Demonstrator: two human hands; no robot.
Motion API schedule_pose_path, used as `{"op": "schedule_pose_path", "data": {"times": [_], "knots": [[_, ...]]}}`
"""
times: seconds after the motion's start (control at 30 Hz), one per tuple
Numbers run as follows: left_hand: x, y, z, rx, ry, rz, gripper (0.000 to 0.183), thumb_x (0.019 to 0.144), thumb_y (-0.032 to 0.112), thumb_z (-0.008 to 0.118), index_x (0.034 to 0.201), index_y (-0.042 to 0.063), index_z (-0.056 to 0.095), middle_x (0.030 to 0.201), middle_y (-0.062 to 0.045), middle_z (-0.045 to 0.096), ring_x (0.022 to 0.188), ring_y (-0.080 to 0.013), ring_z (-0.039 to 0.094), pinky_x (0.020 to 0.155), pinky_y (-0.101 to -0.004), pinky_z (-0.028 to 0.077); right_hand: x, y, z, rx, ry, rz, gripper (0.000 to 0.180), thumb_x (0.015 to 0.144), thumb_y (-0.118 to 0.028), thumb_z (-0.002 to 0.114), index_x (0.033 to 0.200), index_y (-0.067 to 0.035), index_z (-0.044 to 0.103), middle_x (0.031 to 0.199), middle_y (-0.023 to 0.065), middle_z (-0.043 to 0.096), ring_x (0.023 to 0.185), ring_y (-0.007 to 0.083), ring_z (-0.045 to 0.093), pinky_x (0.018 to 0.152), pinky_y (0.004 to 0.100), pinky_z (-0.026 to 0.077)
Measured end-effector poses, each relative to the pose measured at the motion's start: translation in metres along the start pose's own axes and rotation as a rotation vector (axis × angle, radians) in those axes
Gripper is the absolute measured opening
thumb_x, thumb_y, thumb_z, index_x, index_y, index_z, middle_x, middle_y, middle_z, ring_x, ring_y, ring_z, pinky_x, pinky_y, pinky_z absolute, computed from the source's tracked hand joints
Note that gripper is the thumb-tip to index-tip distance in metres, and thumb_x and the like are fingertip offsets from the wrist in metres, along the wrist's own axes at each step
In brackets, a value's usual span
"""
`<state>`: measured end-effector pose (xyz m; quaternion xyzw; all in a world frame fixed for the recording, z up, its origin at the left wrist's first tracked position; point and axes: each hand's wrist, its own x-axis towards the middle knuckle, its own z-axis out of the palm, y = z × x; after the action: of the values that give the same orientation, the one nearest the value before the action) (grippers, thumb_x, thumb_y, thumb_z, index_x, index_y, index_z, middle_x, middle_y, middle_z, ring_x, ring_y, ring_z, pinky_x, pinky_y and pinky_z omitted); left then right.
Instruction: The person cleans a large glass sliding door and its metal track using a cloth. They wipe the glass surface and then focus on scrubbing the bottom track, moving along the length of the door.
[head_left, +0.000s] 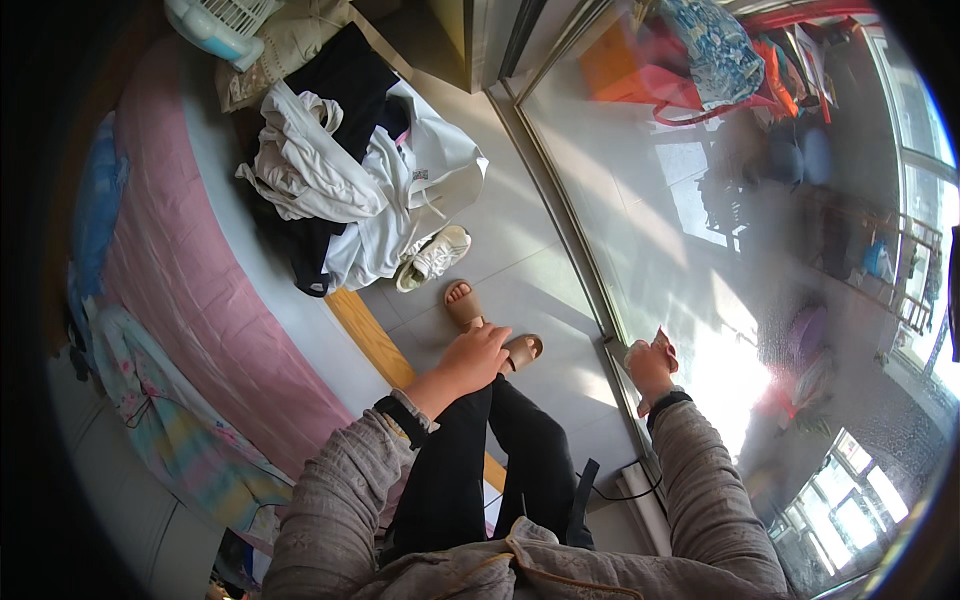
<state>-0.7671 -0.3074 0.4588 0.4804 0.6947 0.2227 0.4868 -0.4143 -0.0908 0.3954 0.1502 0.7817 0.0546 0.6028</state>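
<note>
My right hand (649, 369) grips a crumpled pinkish-red and white cloth (666, 351). It is up against or very near the glass panel (637, 247) of a sliding door, beside the door's metal frame edge; contact is hard to judge. The glass looks hazy and streaked, with bright sunlight on it. Above my knees, my left hand (472, 358) hangs in the air with nothing in it, its fingers loosely extended. Beneath it are my feet in brown slide sandals (463, 300) on the tiled floor.
On my left is a bed with a pink sheet (217, 270). White and black clothes (319, 161) and a white bag (450, 161) are heaped at its edge, near a white sneaker (435, 259). A floor track (559, 202) runs along the door. A cable (626, 496) lies low at right.
</note>
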Motion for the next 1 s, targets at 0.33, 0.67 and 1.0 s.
{"op": "schedule_pose_path", "data": {"times": [0.33,0.67,1.0], "knots": [[0.007,0.064,0.063,0.005,-0.116,0.053,0.037,0.093,0.018,0.057,0.127,0.005,0.053,0.116,-0.016,0.060,0.109,-0.0364,0.058,0.090,-0.0456,0.049,-0.096,-0.078,0.045,1.016,0.063,0.206,0.030,0.079,-0.015,0.060,0.108,-0.013,0.065,0.114,0.0106,0.064,0.113,0.0333,0.059,0.099,0.0525,0.040],[0.034,0.119,0.069,0.010,-0.231,0.197,0.038,0.093,0.019,0.058,0.127,0.002,0.053,0.117,-0.016,0.060,0.110,-0.0357,0.058,0.093,-0.0447,0.048,-0.129,-0.071,0.027,1.194,0.417,0.309,0.030,0.082,-0.025,0.068,0.103,-0.006,0.057,0.101,0.0161,0.064,0.094,0.0389,0.063,0.077,0.0494,0.051],[0.105,0.083,0.054,-0.100,-0.006,0.135,0.052,0.097,0.033,0.054,0.138,0.003,0.042,0.123,-0.021,0.057,0.109,-0.0382,0.060,0.087,-0.0463,0.051,-0.034,-0.045,-0.135,1.472,1.014,0.177,0.045,0.080,-0.011,0.070,0.118,-0.001,0.048,0.106,0.0218,0.060,0.097,0.0420,0.059,0.081,0.0446,0.050]]}}
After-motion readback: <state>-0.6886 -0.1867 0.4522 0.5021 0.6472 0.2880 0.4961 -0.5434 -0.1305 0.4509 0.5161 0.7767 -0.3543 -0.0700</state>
